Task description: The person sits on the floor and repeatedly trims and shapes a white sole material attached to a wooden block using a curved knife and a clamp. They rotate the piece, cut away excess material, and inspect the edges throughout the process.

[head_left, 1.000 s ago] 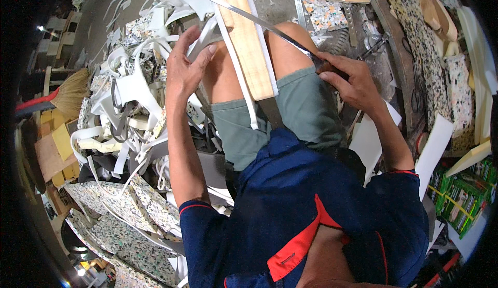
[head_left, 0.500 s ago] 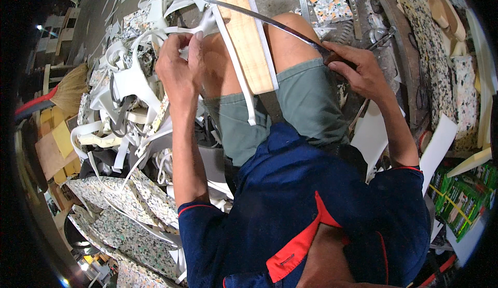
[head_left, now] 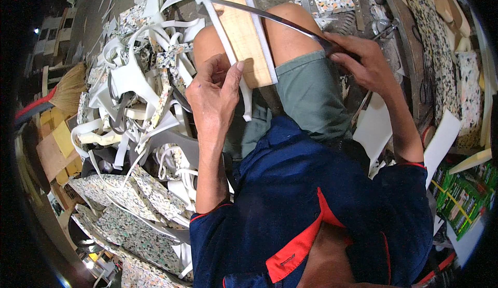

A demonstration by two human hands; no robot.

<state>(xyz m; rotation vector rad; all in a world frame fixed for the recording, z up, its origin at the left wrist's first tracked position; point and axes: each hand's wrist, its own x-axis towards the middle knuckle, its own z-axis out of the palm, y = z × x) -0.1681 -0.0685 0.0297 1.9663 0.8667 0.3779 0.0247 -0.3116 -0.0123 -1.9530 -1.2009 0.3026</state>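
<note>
A long pale wooden board [head_left: 248, 39] edged with thin white foam stands between my knees. Along its left edge runs a narrow white foam strip [head_left: 247, 104], with its lower end hanging loose below the board. My left hand [head_left: 215, 88] is closed at the board's lower left, thumb and fingers pinching this strip. My right hand [head_left: 363, 62] is wrapped round the dark handle of a long, thin knife [head_left: 275, 19]. The blade lies across the upper part of the board, its tip at the left edge by the strip.
White foam offcuts [head_left: 132, 78] are heaped at my left, above speckled foam sheets [head_left: 137, 231]. A broom [head_left: 70, 87] lies at the far left. To my right are a speckled foam slab [head_left: 425, 26], a white sheet [head_left: 441, 137] and green packages [head_left: 461, 200].
My left hand has come down and to the right, from the white scraps by my knee to the strip's lower part. The knife has shifted only slightly.
</note>
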